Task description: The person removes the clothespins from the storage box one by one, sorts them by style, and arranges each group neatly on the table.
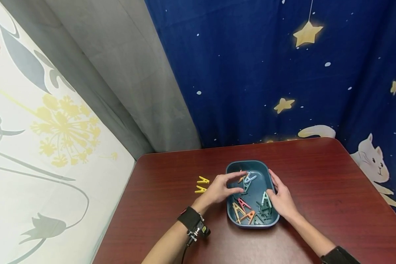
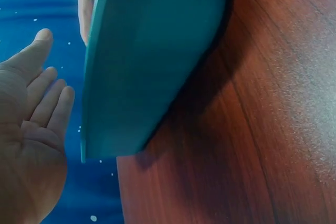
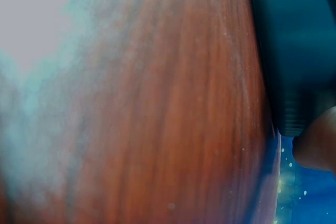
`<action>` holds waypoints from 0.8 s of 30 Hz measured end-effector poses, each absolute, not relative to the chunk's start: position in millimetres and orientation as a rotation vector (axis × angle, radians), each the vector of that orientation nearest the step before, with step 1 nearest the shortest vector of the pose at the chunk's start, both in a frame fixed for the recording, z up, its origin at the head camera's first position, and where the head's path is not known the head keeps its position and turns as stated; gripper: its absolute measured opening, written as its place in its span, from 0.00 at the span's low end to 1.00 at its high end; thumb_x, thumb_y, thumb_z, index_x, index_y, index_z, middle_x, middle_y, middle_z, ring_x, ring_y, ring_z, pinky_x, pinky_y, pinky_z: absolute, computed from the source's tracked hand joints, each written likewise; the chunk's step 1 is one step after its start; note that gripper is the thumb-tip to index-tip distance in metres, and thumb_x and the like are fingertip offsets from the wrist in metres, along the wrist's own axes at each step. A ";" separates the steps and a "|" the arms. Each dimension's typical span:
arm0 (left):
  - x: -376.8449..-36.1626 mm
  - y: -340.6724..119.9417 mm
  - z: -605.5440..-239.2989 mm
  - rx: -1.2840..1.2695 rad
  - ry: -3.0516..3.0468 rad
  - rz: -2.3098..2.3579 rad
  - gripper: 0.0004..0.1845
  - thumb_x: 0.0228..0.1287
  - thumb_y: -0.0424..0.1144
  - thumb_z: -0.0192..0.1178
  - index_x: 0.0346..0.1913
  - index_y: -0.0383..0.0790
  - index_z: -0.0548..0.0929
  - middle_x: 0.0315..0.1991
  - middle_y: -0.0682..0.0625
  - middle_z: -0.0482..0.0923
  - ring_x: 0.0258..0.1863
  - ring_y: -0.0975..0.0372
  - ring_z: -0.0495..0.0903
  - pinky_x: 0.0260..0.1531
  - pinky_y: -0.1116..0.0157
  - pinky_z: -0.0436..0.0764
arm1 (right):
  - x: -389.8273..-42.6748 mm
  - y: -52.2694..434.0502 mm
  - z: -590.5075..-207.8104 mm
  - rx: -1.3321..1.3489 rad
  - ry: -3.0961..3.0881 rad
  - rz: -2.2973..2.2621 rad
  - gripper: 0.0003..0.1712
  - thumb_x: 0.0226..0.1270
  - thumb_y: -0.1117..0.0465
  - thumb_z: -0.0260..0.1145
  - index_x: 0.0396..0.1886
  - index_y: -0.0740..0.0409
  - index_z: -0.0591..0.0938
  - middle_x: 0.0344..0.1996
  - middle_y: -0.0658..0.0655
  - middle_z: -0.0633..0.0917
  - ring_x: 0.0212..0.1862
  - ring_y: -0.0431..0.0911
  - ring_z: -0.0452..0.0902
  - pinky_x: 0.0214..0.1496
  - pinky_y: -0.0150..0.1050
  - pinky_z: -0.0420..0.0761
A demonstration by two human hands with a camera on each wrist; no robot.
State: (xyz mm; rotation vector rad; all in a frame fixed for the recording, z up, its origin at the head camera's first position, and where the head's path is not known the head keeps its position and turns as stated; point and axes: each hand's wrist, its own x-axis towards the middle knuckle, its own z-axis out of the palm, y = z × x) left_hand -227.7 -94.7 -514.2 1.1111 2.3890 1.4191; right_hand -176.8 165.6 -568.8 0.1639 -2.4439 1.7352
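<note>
A dark teal-blue plastic tray (image 1: 259,185) holds several clothespins. Light blue (image 1: 249,179) and dark green ones lie toward its far end; pink (image 1: 243,204), pale yellow (image 1: 237,212), orange (image 1: 249,217) and mint (image 1: 266,200) ones are nearer me. My left hand (image 1: 219,187) reaches over the tray's left rim, thumb and fingers spread apart with nothing between them. In the left wrist view its fingers stretch out beside the tray's wall (image 2: 152,51). On the right side, my right hand (image 1: 282,200) grips the rim, thumb inside and fingers along the outer wall.
Two yellow clothespins, one farther (image 1: 203,180) and one nearer (image 1: 200,189), lie on the reddish-brown table (image 1: 158,205) left of the tray, beside my left hand. A blue starry curtain (image 1: 237,91) and a grey one hang behind the table; a flower-printed panel (image 1: 29,121) stands at left.
</note>
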 end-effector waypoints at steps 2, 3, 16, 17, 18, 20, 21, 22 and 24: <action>-227.3 -93.7 -515.3 1.135 2.391 1.377 0.33 0.67 0.33 0.73 0.75 0.42 0.78 0.71 0.51 0.78 0.69 0.60 0.78 0.65 0.68 0.76 | -177.0 165.5 -569.1 0.166 -2.442 1.737 0.44 0.71 0.78 0.57 0.85 0.61 0.59 0.79 0.71 0.64 0.75 0.67 0.66 0.46 0.23 0.68; -227.0 -93.0 -515.6 1.136 2.389 1.359 0.33 0.67 0.33 0.73 0.74 0.42 0.78 0.71 0.52 0.79 0.69 0.63 0.78 0.65 0.68 0.76 | -177.0 165.5 -569.1 0.166 -2.443 1.737 0.44 0.71 0.78 0.57 0.85 0.61 0.58 0.79 0.71 0.64 0.74 0.67 0.66 0.46 0.23 0.68; -226.4 -84.6 -522.0 1.205 2.389 1.116 0.23 0.68 0.36 0.74 0.65 0.48 0.87 0.59 0.63 0.86 0.61 0.77 0.78 0.61 0.73 0.76 | -175.6 166.0 -569.2 0.167 -2.460 1.733 0.44 0.72 0.77 0.57 0.86 0.60 0.58 0.78 0.72 0.64 0.74 0.68 0.66 0.52 0.15 0.65; -226.8 -83.6 -521.5 1.226 2.386 1.085 0.22 0.68 0.36 0.74 0.64 0.48 0.88 0.59 0.63 0.86 0.60 0.78 0.79 0.60 0.74 0.77 | -175.6 166.1 -569.1 0.168 -2.461 1.732 0.44 0.72 0.77 0.57 0.86 0.60 0.58 0.78 0.72 0.64 0.74 0.68 0.66 0.53 0.14 0.65; -227.2 -82.6 -521.0 1.240 2.378 1.057 0.21 0.68 0.35 0.74 0.63 0.48 0.88 0.58 0.63 0.87 0.58 0.79 0.79 0.59 0.75 0.78 | -175.7 166.1 -569.1 0.170 -2.460 1.731 0.44 0.72 0.78 0.57 0.86 0.60 0.58 0.78 0.73 0.64 0.74 0.68 0.66 0.54 0.14 0.64; -227.8 -80.7 -519.5 1.255 2.365 0.996 0.20 0.68 0.35 0.73 0.62 0.47 0.89 0.56 0.64 0.87 0.56 0.80 0.80 0.56 0.76 0.78 | -175.9 166.2 -569.2 0.171 -2.458 1.727 0.44 0.71 0.78 0.57 0.86 0.60 0.58 0.78 0.73 0.64 0.74 0.69 0.66 0.54 0.13 0.63; -228.1 -79.9 -518.7 1.259 2.359 0.965 0.19 0.69 0.34 0.73 0.61 0.47 0.90 0.55 0.64 0.88 0.55 0.81 0.80 0.55 0.77 0.78 | -176.1 166.2 -569.3 0.173 -2.455 1.726 0.44 0.71 0.78 0.57 0.86 0.60 0.58 0.78 0.73 0.64 0.74 0.69 0.66 0.55 0.13 0.63; -228.5 -79.0 -518.0 1.261 2.355 0.934 0.18 0.69 0.34 0.73 0.60 0.47 0.90 0.54 0.65 0.88 0.54 0.81 0.81 0.54 0.78 0.79 | -176.4 166.3 -569.4 0.175 -2.452 1.723 0.44 0.71 0.78 0.57 0.85 0.60 0.58 0.78 0.73 0.64 0.74 0.69 0.66 0.55 0.13 0.63; -229.0 -77.4 -516.1 1.260 2.341 0.885 0.17 0.69 0.34 0.72 0.59 0.46 0.91 0.53 0.64 0.88 0.52 0.80 0.82 0.52 0.79 0.79 | -176.7 166.4 -569.6 0.175 -2.451 1.720 0.44 0.71 0.78 0.57 0.85 0.60 0.59 0.78 0.73 0.65 0.73 0.68 0.67 0.55 0.13 0.63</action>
